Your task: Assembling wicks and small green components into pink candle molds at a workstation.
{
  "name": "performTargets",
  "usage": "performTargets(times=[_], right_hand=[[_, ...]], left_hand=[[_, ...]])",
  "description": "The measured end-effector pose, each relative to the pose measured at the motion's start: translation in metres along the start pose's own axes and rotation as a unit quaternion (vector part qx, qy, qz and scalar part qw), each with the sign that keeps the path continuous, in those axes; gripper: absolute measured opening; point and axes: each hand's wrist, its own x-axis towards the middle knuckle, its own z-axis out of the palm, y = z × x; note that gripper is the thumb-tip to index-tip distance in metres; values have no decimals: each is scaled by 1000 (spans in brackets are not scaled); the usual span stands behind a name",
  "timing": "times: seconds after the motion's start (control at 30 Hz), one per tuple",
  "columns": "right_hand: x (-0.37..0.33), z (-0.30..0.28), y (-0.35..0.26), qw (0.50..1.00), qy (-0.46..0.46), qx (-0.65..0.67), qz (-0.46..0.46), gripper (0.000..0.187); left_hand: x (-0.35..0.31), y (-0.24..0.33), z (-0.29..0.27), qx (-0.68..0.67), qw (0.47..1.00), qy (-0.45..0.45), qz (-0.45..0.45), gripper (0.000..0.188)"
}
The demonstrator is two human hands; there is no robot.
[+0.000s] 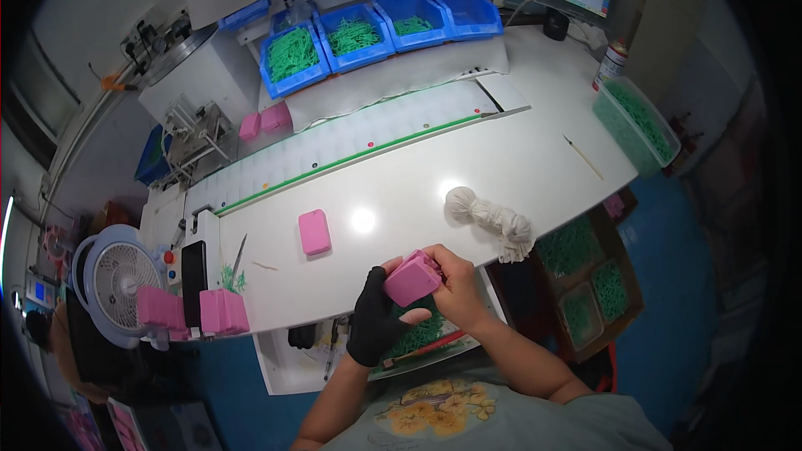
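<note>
Above the table's front edge, a pink rectangular block (412, 281) with rounded corners is between my two hands. My left hand (373, 314), in a black glove with bare fingertips, is closed on its left side. Bare, my right hand (457, 282) grips the block's upper right side, and its fingertips are partly hidden. A single matching pink block (315, 232) lies flat on the white table (384, 175), to the left and farther off. Directly beneath my hands, an open drawer (280, 365) holds green strand-like pieces (424, 332), partly covered by my hands.
Beyond a green-edged strip (368, 150) stand blue bins (359, 33) of green pieces. A bundled whitish cloth (493, 221) lies right of my hands. At left are a fan (125, 276), more pink blocks (224, 311) and tweezers (241, 255). A green-filled tub (639, 121) stands far right.
</note>
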Motion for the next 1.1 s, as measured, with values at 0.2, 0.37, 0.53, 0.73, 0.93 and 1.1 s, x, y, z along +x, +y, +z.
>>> performTargets(times=[0.2, 0.37, 0.53, 0.73, 0.93, 1.1], right_hand=[[-2, -10, -5, 985, -141, -50, -81, 20], [-10, -9, -11, 970, -157, 141, 120, 21], [-10, 6, -14, 985, -65, -90, -131, 23], [-2, -1, -14, 979, -129, -42, -150, 29], [-13, 11, -18, 990, -129, 17, -50, 32], [-13, 2, -10, 991, -134, -24, -3, 31]], left_hand=[[-3, 18, -19, 24, 995, -50, -88, 45], [-9, 15, -17, -23, 997, 39, -55, 26], [-12, 8, -7, -8, 994, 110, -7, 19], [-14, -1, -17, -101, 991, 87, -11, 26], [-14, 7, -12, -1, 992, 127, 26, 27], [-6, 26, -3, 127, 983, 119, 64, 47]])
